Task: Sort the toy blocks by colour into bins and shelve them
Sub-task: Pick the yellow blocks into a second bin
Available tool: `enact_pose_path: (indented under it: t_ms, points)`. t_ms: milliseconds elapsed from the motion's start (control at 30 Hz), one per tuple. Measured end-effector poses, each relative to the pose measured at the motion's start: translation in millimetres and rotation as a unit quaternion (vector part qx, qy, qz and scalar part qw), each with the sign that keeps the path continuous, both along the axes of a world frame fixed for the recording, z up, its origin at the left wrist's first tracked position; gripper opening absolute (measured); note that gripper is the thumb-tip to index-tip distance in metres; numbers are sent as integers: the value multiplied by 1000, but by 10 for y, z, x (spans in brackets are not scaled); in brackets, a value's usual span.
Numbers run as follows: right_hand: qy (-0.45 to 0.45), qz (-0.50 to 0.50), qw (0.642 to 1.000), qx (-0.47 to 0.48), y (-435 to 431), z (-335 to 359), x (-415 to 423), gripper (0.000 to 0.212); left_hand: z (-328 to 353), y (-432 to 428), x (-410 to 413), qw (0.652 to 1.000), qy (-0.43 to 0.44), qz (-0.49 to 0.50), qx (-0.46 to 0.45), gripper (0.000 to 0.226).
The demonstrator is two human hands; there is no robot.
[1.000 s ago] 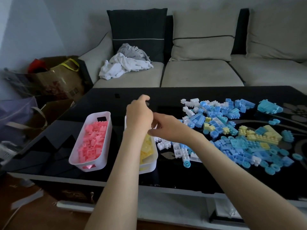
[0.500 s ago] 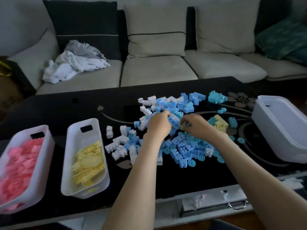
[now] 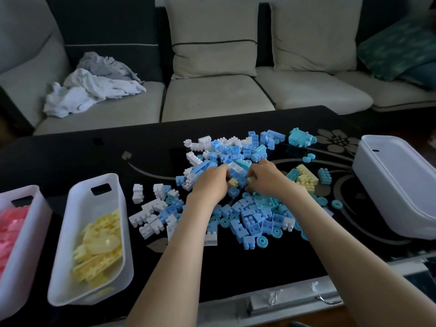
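Note:
A pile of blue and white toy blocks [image 3: 245, 215] covers the middle of the black table [image 3: 70, 161]. My left hand [image 3: 211, 184] and my right hand [image 3: 267, 180] are both down in the pile, close together with curled fingers. A small yellow block [image 3: 233, 182] sits at my left fingertips. My right fingertips pinch another pale yellow block [image 3: 250, 180]. More yellow blocks [image 3: 305, 177] lie just right of my right hand. The white bin with yellow blocks [image 3: 70, 208] and the bin with pink blocks [image 3: 35, 223] stand at the left.
A third white bin [image 3: 368, 175] stands at the table's right edge; its inside is hidden. Loose blue wheels [image 3: 337, 204] lie near it. A beige sofa [image 3: 217, 97] with crumpled cloths [image 3: 94, 88] runs behind the table.
One second ago both hands were at the yellow bin. They moved right into the pile, my view followed, and they have since drawn closer around yellow pieces.

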State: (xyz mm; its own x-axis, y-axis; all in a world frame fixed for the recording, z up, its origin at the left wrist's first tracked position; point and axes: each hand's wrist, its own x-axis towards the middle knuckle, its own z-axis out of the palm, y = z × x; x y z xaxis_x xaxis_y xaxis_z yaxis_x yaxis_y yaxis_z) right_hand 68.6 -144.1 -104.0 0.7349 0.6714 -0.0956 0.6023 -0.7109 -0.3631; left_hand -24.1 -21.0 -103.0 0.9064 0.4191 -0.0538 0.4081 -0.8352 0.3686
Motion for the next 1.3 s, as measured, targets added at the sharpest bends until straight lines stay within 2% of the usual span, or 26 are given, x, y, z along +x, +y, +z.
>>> enact_pose_path:
  t_ms: [200,467,600,700,800,933,1067,1100,1200,1300]
  points:
    - [-6,15,1000,25,-11,20,-33,4,123,-59,2,1000,11,-15,-14,19]
    - [6,14,999,47,-36,156,-75,7,139,-123,-16,999,20,27,-7,20]
    - [26,24,990,135,-3,466,-216,10,480,32,-208,998,-1,62,-31,18]
    - [37,72,974,213,174,745,-558,12,842,239,-572,996,-39,77,-36,6]
    - [63,149,955,247,427,923,-1026,9,1097,490,-1049,994,-19,112,-12,5]
    - [107,256,934,223,828,927,-1631,16,1173,830,-1692,982,24,189,8,3]
    - [146,310,925,165,1063,717,-1870,34,867,899,-1966,973,121,197,24,26]
    - [140,318,924,157,1091,672,-1857,37,761,895,-2017,973,119,195,34,28]
    - [93,267,941,188,1090,565,-1612,35,521,909,-2078,978,-9,202,47,22]
    - [64,130,969,200,992,405,-1144,35,583,834,-1935,979,-80,173,76,22]
